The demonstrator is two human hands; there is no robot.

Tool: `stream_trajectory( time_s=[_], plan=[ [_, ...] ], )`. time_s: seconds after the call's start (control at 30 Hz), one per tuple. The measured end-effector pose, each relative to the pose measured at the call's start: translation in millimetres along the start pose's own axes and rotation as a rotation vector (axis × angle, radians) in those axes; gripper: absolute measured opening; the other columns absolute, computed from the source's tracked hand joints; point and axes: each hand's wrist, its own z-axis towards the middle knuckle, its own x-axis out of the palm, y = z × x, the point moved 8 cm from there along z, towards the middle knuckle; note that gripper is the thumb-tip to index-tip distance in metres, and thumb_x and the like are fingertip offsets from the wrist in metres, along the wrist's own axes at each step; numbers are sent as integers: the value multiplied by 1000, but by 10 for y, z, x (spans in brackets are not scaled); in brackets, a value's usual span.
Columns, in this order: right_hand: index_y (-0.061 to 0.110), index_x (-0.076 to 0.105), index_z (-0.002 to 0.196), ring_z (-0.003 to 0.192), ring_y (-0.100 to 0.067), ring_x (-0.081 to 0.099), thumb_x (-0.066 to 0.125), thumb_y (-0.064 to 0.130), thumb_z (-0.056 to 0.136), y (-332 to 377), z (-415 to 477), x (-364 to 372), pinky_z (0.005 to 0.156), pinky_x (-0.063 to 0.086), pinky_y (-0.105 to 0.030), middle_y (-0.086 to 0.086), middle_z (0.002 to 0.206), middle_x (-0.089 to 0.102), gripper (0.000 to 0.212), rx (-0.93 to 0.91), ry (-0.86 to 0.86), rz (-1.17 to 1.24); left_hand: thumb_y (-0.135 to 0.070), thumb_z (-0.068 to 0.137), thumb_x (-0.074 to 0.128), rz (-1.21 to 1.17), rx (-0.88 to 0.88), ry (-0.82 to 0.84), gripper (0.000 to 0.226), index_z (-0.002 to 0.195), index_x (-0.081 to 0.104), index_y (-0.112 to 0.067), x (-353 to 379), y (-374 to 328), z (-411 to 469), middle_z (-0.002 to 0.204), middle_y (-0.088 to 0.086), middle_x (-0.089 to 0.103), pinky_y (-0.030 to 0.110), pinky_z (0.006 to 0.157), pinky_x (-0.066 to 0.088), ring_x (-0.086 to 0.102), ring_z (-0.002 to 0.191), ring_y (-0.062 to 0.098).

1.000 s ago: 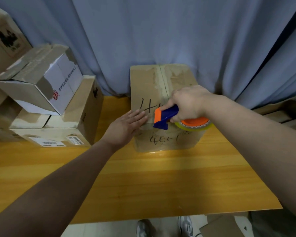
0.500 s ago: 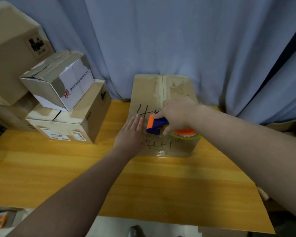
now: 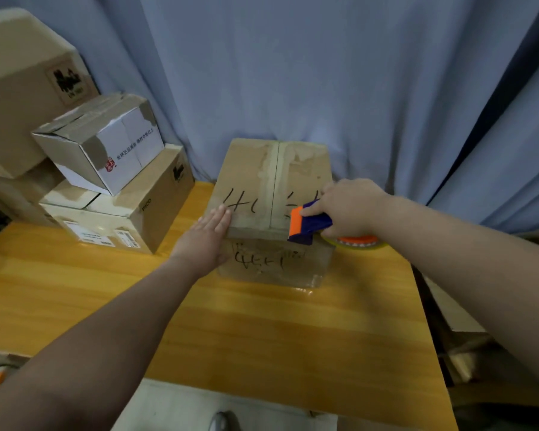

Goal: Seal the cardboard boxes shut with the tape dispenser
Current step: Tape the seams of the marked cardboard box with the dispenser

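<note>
A brown cardboard box [image 3: 255, 178] with black handwriting stands at the back of the wooden table [image 3: 262, 331], its top flaps closed along a centre seam. My left hand [image 3: 207, 234] lies flat with straight fingers against the box's near left corner. My right hand [image 3: 349, 206] grips a blue and orange tape dispenser [image 3: 308, 225] at the box's near right top edge. The orange tape roll [image 3: 355, 242] pokes out below my right hand.
Several cardboard boxes are stacked at the left: a white-sided box [image 3: 103, 144] rests tilted on a brown box [image 3: 119, 209], with a large box [image 3: 22, 85] behind. A blue curtain [image 3: 324, 73] hangs right behind the table. Flat cardboard [image 3: 461, 312] lies beyond the table's right edge.
My right hand has carried the dispenser from the box's middle over to its near right edge. My left hand has slid from the top to the near left corner.
</note>
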Motion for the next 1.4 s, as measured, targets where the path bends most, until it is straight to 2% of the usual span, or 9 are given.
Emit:
stream_trajectory(
  time_s=[0.2, 0.4, 0.6, 0.73, 0.9, 1.03, 1.17, 1.3, 1.4],
  plan=[
    [49, 36, 142, 91, -16, 47, 55, 40, 91, -96, 90, 188, 71, 43, -30, 6, 115, 48, 55, 22, 33, 135, -56, 91, 49, 140, -105, 41, 99, 150, -17, -10, -28, -104, -11, 159, 8, -17, 40, 119, 1, -9, 147, 24],
    [48, 39, 140, 87, -10, 41, 56, 38, 90, -126, 126, 192, 69, 40, -28, 13, 99, 38, 53, 2, 22, 182, -56, 94, 43, 4, 65, -65, 89, 151, -12, -17, 45, -880, 81, 160, 2, -13, 37, 117, -6, -13, 146, 20],
    [48, 43, 138, 84, -9, 41, 56, 37, 89, -47, 150, 116, 68, 44, -28, 13, 95, 41, 52, -3, -7, 183, -42, 98, 44, 43, 56, -94, 77, 153, -5, -21, -31, -275, -58, 160, -5, -6, 32, 118, -2, -2, 147, 10],
    [39, 56, 128, 86, -15, 52, 56, 32, 88, 252, 263, -88, 54, 34, -26, 8, 96, 57, 41, -40, -49, 158, -41, 98, 43, 38, 2, -96, 71, 153, 2, -21, -76, 8, -62, 161, -6, 0, 31, 118, -1, 3, 147, 9],
    [30, 64, 115, 71, -16, 49, 59, 34, 85, 557, 626, -244, 48, 29, -24, 2, 90, 61, 30, 16, -64, 179, -49, 97, 41, 150, -98, -61, 76, 153, 0, -18, -138, 378, -39, 161, 0, 1, 35, 119, 1, 4, 148, 15],
    [29, 66, 111, 68, -15, 50, 60, 32, 84, 555, 665, -233, 48, 31, -23, 3, 86, 62, 28, 22, -44, 196, -51, 96, 44, 114, 77, -63, 79, 153, -3, -23, -119, 62, 67, 160, -1, -4, 37, 121, 2, -3, 148, 18],
    [31, 56, 128, 75, -15, 42, 55, 35, 90, 591, 513, -284, 51, 33, -25, 4, 93, 53, 38, -27, -33, 130, -44, 95, 51, 18, 109, -55, 81, 152, -4, -25, -2, 24, 81, 161, -3, -3, 33, 120, 4, -2, 148, 15],
    [38, 45, 138, 102, -21, 53, 55, 37, 89, 461, 299, -334, 68, 39, -29, 3, 116, 56, 50, -39, -43, 158, -41, 96, 51, 5, 117, -68, 79, 153, -1, -27, -30, 32, 79, 161, -5, -1, 32, 120, 5, 0, 147, 14],
    [46, 40, 140, 107, -19, 53, 53, 43, 90, 210, 92, -234, 70, 42, -31, 6, 111, 50, 51, 17, 13, 160, -44, 95, 50, 9, 109, -62, 79, 153, -1, -26, -32, 23, 71, 161, -5, 0, 32, 119, 5, 1, 147, 15]
  ],
)
